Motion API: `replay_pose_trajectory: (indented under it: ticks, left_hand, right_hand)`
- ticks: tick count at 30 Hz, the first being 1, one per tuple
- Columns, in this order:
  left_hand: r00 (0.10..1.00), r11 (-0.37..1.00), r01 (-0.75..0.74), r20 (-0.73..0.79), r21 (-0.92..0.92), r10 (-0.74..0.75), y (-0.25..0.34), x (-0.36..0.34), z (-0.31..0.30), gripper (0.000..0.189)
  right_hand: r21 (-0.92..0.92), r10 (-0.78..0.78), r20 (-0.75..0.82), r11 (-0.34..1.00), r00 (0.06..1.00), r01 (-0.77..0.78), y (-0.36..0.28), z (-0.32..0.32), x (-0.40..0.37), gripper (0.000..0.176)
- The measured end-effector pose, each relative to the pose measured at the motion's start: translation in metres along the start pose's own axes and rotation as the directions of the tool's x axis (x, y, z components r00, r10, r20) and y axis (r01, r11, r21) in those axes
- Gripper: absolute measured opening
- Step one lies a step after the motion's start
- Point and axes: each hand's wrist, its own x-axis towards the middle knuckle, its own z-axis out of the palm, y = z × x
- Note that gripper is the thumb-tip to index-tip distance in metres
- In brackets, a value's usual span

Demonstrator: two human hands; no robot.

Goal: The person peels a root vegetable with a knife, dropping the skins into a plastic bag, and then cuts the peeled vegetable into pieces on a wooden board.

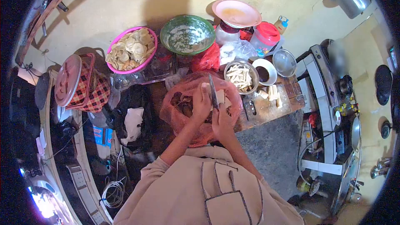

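Above a red plastic bag (175,118), my right hand (222,121) is closed on the handle of a knife (213,91), its blade pointing up and away from me. My left hand (202,103) is just left of the blade, fingers raised and drawn together; what they hold is hard to make out. A pale, peeled-looking piece (221,98) shows right of the blade, between the hands. Dark brown pieces (182,105) lie in the bag's opening. Right of the bag, a metal bowl (227,76) holds pale cut sticks (240,76).
Pale sticks (273,94) lie on a wooden board (287,100), near a white bowl (271,67) and a strainer (284,62). Behind stand a green basin (187,35), a pink basin (154,54) of pale slices and a red-lidded jar (266,35). A stove (325,83) is at right.
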Motion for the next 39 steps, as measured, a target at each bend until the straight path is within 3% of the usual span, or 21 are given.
replay_pose_trajectory:
  ticks: [1, 4, 7, 10, 11, 13, 14, 17, 19, 22, 23, 24, 26, 29, 31, 32, 34, 37, 39]
  left_hand:
    - [1.000, 1.000, -0.024, -0.012, 0.009, 0.024, 0.006, 0.000, -0.001, 0.044]
    - [0.991, 0.958, 0.125, 0.071, -0.259, -0.110, -0.006, 0.004, -0.003, 0.044]
    - [0.993, 0.958, 0.105, -0.030, -0.266, -0.117, 0.005, 0.000, 0.004, 0.043]
    - [0.994, 0.954, 0.105, -0.009, -0.282, -0.112, -0.019, 0.004, 0.004, 0.043]
    - [0.985, 0.920, 0.159, 0.001, -0.359, -0.170, -0.025, 0.006, -0.001, 0.043]
    - [0.958, 0.822, 0.264, 0.037, -0.504, -0.285, 0.022, 0.015, -0.014, 0.042]
    - [0.982, 0.881, 0.153, -0.033, -0.448, -0.187, 0.010, 0.019, -0.013, 0.043]
    - [0.974, 0.854, 0.194, -0.006, -0.482, -0.225, 0.005, 0.017, -0.012, 0.043]
    - [0.986, 0.882, 0.137, -0.018, -0.452, -0.163, -0.004, 0.018, -0.010, 0.043]
    - [0.992, 0.890, 0.049, -0.082, -0.453, -0.096, -0.007, 0.018, -0.009, 0.043]
    - [0.991, 0.887, 0.022, -0.110, -0.460, -0.081, -0.006, 0.017, -0.008, 0.043]
    - [0.984, 0.904, -0.016, -0.167, -0.428, -0.061, -0.003, 0.016, -0.007, 0.043]
    - [0.961, 0.931, -0.088, -0.277, -0.355, -0.015, 0.002, 0.019, -0.004, 0.043]
    - [0.912, 0.964, -0.132, -0.409, -0.233, 0.026, -0.019, 0.030, -0.001, 0.044]
    - [0.949, 0.909, 0.013, -0.280, -0.417, -0.142, -0.002, 0.026, -0.008, 0.044]
    - [0.954, 0.863, 0.090, -0.205, -0.497, -0.218, 0.005, 0.024, -0.010, 0.044]
    - [0.959, 0.855, 0.091, -0.187, -0.510, -0.214, 0.008, 0.025, -0.013, 0.045]
    - [0.986, 0.898, 0.075, -0.105, -0.433, -0.133, 0.001, 0.025, -0.017, 0.045]
    - [0.992, 0.910, 0.060, -0.074, -0.410, -0.099, -0.001, 0.025, -0.015, 0.044]
  right_hand:
    - [-0.014, -0.008, -0.002, 1.000, 1.000, 0.008, 0.000, 0.001, 0.000, 0.019]
    - [0.034, -0.022, -0.035, 0.999, 0.999, 0.024, 0.001, 0.009, 0.001, 0.020]
    - [0.097, 0.087, 0.033, 0.991, 0.996, -0.089, -0.007, 0.002, 0.000, 0.019]
    - [0.135, 0.071, 0.036, 0.988, 0.997, -0.075, -0.003, 0.002, -0.006, 0.020]
    - [0.082, 0.018, 0.023, 0.996, 1.000, -0.020, -0.002, 0.004, -0.012, 0.020]
    - [-0.007, -0.048, 0.014, 0.999, 0.999, 0.048, -0.002, 0.006, -0.027, 0.020]
    - [-0.041, -0.063, 0.014, 0.997, 0.998, 0.063, -0.003, 0.006, -0.030, 0.020]
    - [0.052, 0.131, 0.117, 0.989, 0.984, -0.138, -0.012, -0.001, -0.031, 0.023]
    - [0.215, 0.351, 0.328, 0.877, 0.877, -0.431, -0.009, -0.002, -0.025, 0.025]
    - [0.244, 0.316, 0.284, 0.889, 0.905, -0.387, -0.005, 0.002, -0.026, 0.027]
    - [-0.030, 0.161, 0.057, 0.987, 0.985, -0.160, -0.001, 0.005, -0.026, 0.027]
    - [-0.344, -0.069, -0.111, 0.939, 0.991, 0.027, 0.003, 0.007, -0.025, 0.027]
    - [-0.554, -0.223, -0.152, 0.826, 0.963, 0.104, 0.006, 0.009, -0.022, 0.026]
    - [-0.276, 0.090, 0.031, 0.958, 0.995, -0.078, -0.003, 0.004, -0.012, 0.025]
    - [-0.101, 0.257, 0.197, 0.965, 0.946, -0.241, -0.006, 0.002, -0.008, 0.024]
    - [-0.012, 0.161, 0.131, 0.987, 0.978, -0.160, -0.003, 0.004, -0.009, 0.023]
    - [0.149, -0.023, -0.027, 0.988, 0.999, 0.027, 0.003, 0.009, -0.010, 0.022]
    - [0.080, 0.024, 0.072, 0.996, 0.997, -0.030, 0.006, 0.003, -0.008, 0.022]
    - [0.149, 0.063, 0.078, 0.986, 0.995, -0.074, 0.011, 0.007, -0.008, 0.021]
